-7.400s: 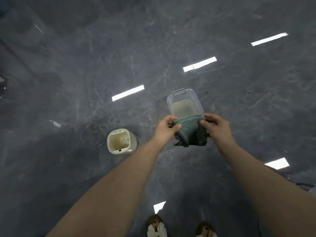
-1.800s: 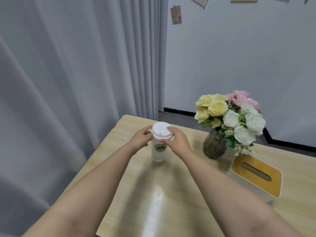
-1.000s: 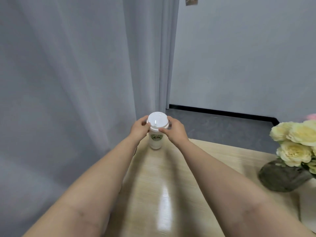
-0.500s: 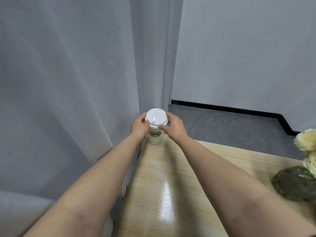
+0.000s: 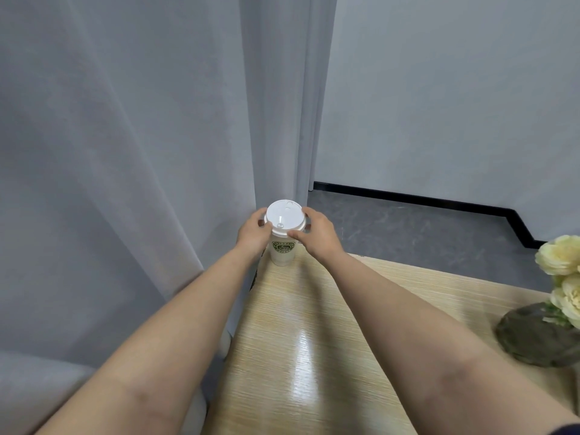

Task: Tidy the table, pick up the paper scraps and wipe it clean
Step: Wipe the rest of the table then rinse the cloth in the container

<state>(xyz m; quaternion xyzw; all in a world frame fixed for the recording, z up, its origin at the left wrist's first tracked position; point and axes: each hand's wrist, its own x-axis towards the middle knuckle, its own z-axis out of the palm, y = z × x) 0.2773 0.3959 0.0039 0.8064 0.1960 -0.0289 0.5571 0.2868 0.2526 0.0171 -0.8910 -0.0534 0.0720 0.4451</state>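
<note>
- Grey pleated curtain (image 5: 125,152) fills the view from 9 to 12 o'clock. It takes up more of the frame than it did two seconds ago, since the view has swung left with the cup.
- Pale wood-grain bench (image 5: 314,356) runs from 6 toward 3 o'clock. No paper scraps or wiping cloth show on the part in view.
- Dark rounded vase (image 5: 539,337) with yellow flowers (image 5: 561,255) sits at the 3 o'clock edge. It was close beside the cup earlier and is now well apart from it.
- White paper coffee cup with a white lid and green logo (image 5: 283,237) stands upright at the bench's far left corner, near centre frame, having been carried there from mid-bench.
- Left hand (image 5: 252,235) and right hand (image 5: 317,233) both still curl round the lid rim.
- Judgement: the cup looks parked out of the way, which frees the surface for wiping, so release seems next. It stands close to the edge and a nudge could tip it off.
</note>
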